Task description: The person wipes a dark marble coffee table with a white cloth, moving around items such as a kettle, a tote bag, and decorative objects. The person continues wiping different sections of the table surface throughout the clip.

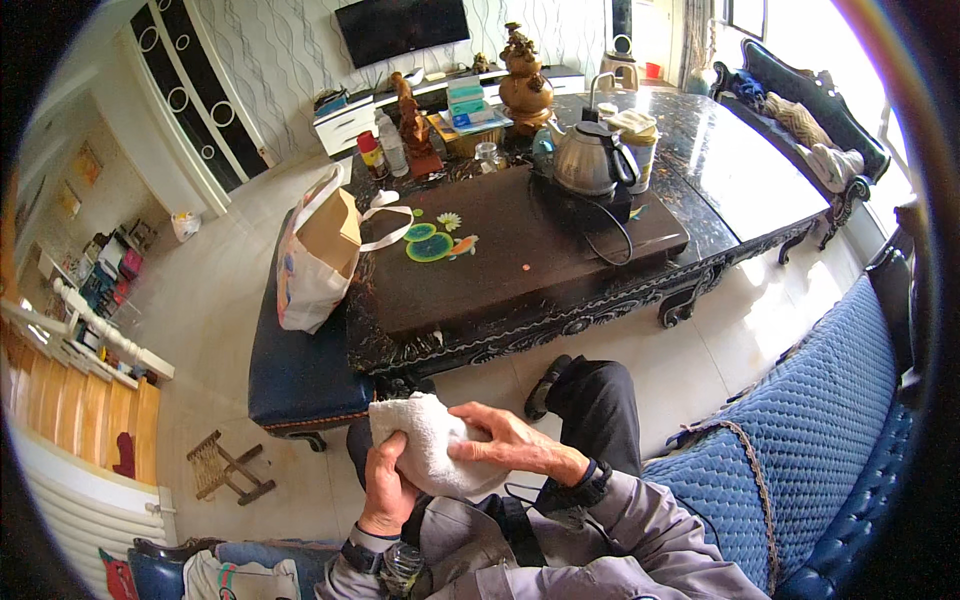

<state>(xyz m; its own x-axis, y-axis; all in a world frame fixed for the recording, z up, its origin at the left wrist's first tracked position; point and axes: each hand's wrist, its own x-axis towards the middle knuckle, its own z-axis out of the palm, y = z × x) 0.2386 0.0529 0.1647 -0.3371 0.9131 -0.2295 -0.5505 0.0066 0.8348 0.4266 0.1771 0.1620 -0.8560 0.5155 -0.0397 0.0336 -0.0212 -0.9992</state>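
Observation:
A folded white terry towel (pixel 427 435) is held above my lap, in front of the low table. My left hand (pixel 388 480) grips its left lower side, with the thumb lying on top. From the right, my right hand (pixel 510 442) rests over the towel with thumb and fingers pressed on it; part of the fabric is hidden under the palm. Whether anything is wrapped inside the towel cannot be seen.
Ahead stands a dark carved table (pixel 465 337) bearing a tea tray (pixel 495 225) and a steel kettle (pixel 589 157). A shopping bag (pixel 319 262) sits on a blue stool (pixel 300 360). Right of me is a blue sofa (pixel 795 412); a folding stool (pixel 225 469) stands left.

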